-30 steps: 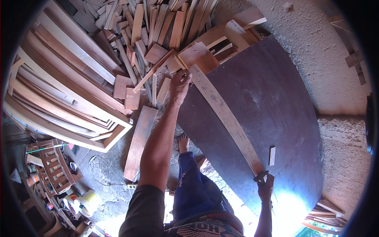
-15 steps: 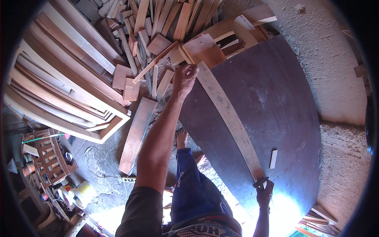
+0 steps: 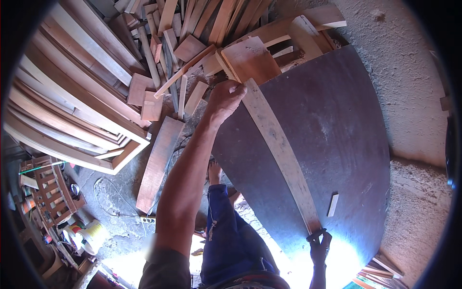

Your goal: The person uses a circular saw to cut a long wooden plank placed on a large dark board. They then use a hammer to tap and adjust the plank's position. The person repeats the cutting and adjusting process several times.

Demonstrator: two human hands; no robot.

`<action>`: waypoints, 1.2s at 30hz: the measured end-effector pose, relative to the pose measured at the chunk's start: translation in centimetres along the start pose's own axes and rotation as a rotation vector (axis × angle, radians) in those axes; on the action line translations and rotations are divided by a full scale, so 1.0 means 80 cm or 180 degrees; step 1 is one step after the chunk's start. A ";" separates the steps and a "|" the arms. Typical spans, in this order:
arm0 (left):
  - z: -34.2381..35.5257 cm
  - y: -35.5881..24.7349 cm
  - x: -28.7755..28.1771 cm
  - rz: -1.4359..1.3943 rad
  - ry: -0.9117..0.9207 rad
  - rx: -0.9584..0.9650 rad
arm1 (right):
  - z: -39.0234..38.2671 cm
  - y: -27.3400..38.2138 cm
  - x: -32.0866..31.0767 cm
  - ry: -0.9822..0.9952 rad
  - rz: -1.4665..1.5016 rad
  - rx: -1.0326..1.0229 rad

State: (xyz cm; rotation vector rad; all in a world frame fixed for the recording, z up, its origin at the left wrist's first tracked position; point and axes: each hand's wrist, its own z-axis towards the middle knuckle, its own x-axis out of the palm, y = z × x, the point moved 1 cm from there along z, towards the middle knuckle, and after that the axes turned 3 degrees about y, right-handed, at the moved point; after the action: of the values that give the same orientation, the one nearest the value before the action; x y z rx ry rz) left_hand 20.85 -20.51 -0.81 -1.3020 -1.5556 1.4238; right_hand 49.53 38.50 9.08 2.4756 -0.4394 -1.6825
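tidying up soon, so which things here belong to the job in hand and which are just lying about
Apparently in use:
long wooden strip, left hand at its far end
dark tool at the right hand
dark board beneath the strip

Apparently lying about:
small pale piece
wood offcuts
wooden frames

The inner side of the left grip (image 3: 225, 102) was hidden from above, and the right grip (image 3: 319, 247) was so darkened that the small dark object (image 3: 315, 235) against it could not be identified. The near edge of the tabletop (image 3: 341, 130) was drowned in glare, and the wood pile (image 3: 224, 21) was cut off by the upper edge of view.
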 end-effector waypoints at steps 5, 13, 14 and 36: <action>-0.003 -0.004 -0.008 0.0267 0.0140 0.0014 | 0.001 0.000 0.005 -0.0025 0.0303 0.0164; -0.002 -0.012 -0.010 0.0176 0.0273 -0.0293 | 0.005 0.031 -0.001 -0.0123 -0.0064 -0.0050; -0.002 -0.011 -0.010 0.0175 0.0251 -0.0224 | 0.007 0.033 -0.002 -0.0116 -0.0095 -0.0076; -0.001 -0.003 -0.011 -0.0161 0.0372 -0.0315 | 0.010 0.037 0.000 -0.0203 -0.0041 -0.0166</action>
State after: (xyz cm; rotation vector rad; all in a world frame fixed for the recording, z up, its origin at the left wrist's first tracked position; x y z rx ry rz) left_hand 21.10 -21.32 -0.42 -1.3685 -1.5864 1.2308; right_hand 48.27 35.78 9.55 2.3994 -0.3819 -1.7587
